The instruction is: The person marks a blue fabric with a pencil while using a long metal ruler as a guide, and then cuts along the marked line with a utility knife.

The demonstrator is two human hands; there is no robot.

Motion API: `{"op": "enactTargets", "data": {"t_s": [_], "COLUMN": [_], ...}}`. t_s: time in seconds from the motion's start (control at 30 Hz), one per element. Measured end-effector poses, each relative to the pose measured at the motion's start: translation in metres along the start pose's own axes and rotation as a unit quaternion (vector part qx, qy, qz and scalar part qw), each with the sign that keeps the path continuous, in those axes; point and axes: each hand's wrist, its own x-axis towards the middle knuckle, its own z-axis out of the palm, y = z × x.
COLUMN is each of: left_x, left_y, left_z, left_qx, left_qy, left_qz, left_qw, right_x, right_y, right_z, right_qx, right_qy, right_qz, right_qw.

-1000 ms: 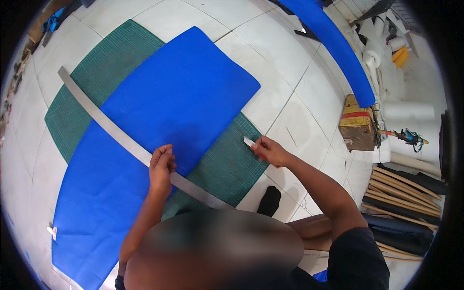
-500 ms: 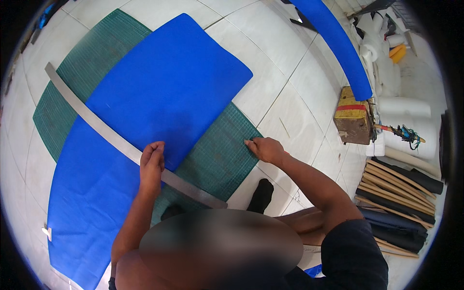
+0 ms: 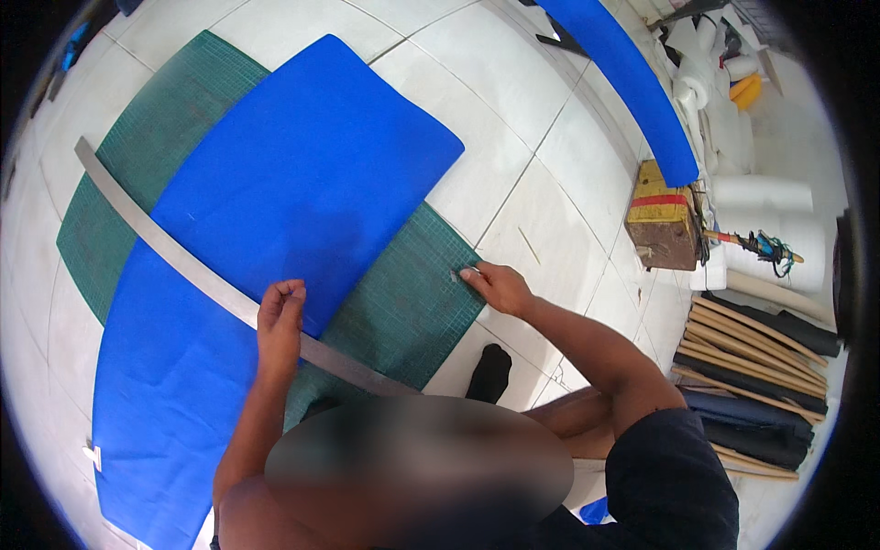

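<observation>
A large blue sheet (image 3: 302, 156) lies across a green cutting mat (image 3: 403, 302) on the tiled floor. Over both runs a long metal ruler (image 3: 174, 252), bent by the lens. My left hand (image 3: 280, 321) is above the ruler near the blue sheet's lower right edge, fingers curled and fingertips pinched together; whatever they hold, if anything, is hidden. At the mat's right corner, my right hand (image 3: 502, 289) is closed, thumb and forefinger pressed together. A tiny pale bit shows at those fingertips, too small to name.
On the right stand a worn yellow-and-brown box (image 3: 662, 220) and a long blue strip (image 3: 632, 82) reaching down to it. White rolls (image 3: 761, 197) and several brown tubes with dark rolls (image 3: 752, 357) lie beyond. My dark-socked foot (image 3: 491, 371) rests beside the mat.
The whole view has shifted slightly, so the mat and sheet sit a little further left. Both hands keep nearly the same closed poses, with the right still at the mat's corner.
</observation>
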Motion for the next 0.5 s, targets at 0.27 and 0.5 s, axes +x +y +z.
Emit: {"op": "enactTargets", "data": {"t_s": [0.27,0.5], "left_x": [0.010,0.007], "left_y": [-0.005,-0.003], "left_z": [0.020,0.029], "left_qx": [0.097,0.114], "left_qy": [-0.034,-0.093], "left_qz": [0.033,0.121], "left_qw": [0.994,0.982], "right_x": [0.018,0.013], "right_y": [-0.020,-0.035], "right_z": [0.050,0.047], "right_qx": [0.085,0.034], "right_qy": [0.181,0.169], "right_qz": [0.046,-0.017], "right_qw": [0.979,0.985]}}
